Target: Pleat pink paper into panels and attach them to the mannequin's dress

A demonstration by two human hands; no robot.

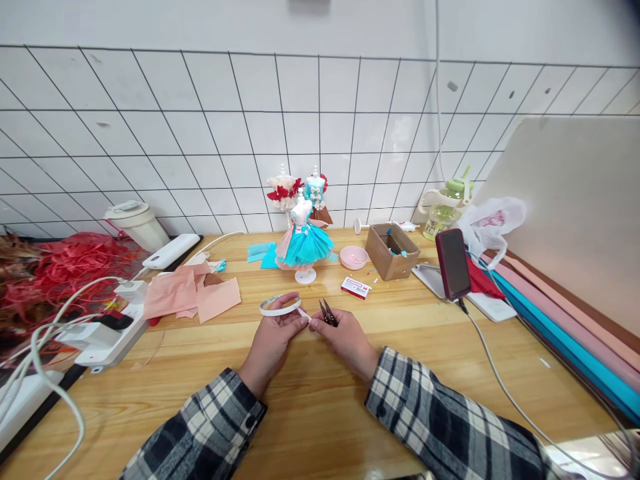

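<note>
My left hand (274, 340) is closed on a thin white roll of tape (281, 310), its ring standing above the fingers. A short strip of tape runs from the ring to my fingertips. With thumb and forefinger, my right hand (347, 337) pinches at the strip's end, close to the left fingertips. Small dark snips (327, 312) are tucked in the same hand, their two pointed blades apart and facing up and away. Beyond the hands stands a small dress form (303, 243) in a turquoise and peach dress.
Two more dressed forms (284, 190) stand behind. A pink bowl (354, 257), a cardboard box (393, 252) and a small red-and-white box (355, 287) lie right of centre. Peach paper (219, 300) and a power strip (113, 337) are left; a phone (453, 263) and its cable are right.
</note>
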